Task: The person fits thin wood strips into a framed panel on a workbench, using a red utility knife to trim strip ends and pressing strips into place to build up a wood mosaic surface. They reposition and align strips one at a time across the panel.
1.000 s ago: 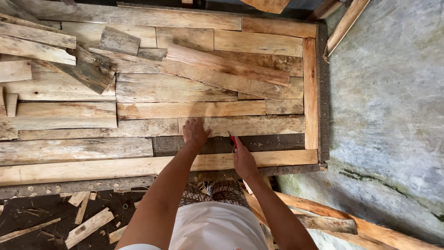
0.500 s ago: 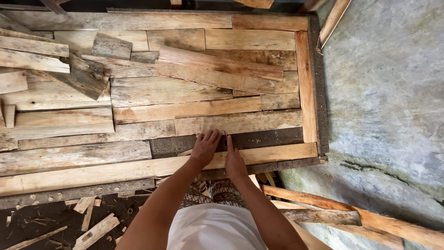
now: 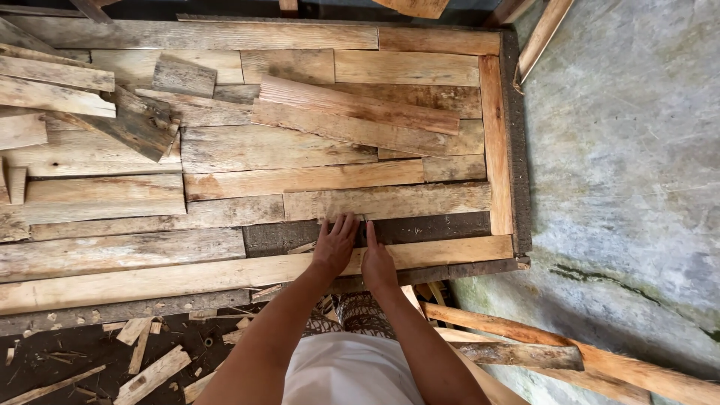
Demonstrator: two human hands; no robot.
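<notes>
A panel of rough wooden planks [image 3: 300, 150] lies below me inside a wooden frame [image 3: 495, 142]. One row is a dark open gap [image 3: 435, 226] between a pale plank [image 3: 405, 201] and a long edge plank [image 3: 187, 276]. My left hand [image 3: 335, 244] rests flat at the gap with its fingers spread, fingertips touching the pale plank. My right hand [image 3: 377, 261] lies beside it on the edge plank, fingers together and reaching into the gap. A thin dark tip between the hands looks like the red pencil seen earlier; most of it is hidden.
Two loose boards [image 3: 352, 112] lie slanted on top of the panel, and short offcuts [image 3: 135, 124] are piled at the left. Wood scraps [image 3: 150, 375] litter the dark ground near me. Grey concrete [image 3: 630, 165] lies right, with long beams [image 3: 570, 360] at lower right.
My hands have come together at the dark gap. The right hand, which held a red pencil apart from the left, now sits right beside it. The view shifted slightly.
</notes>
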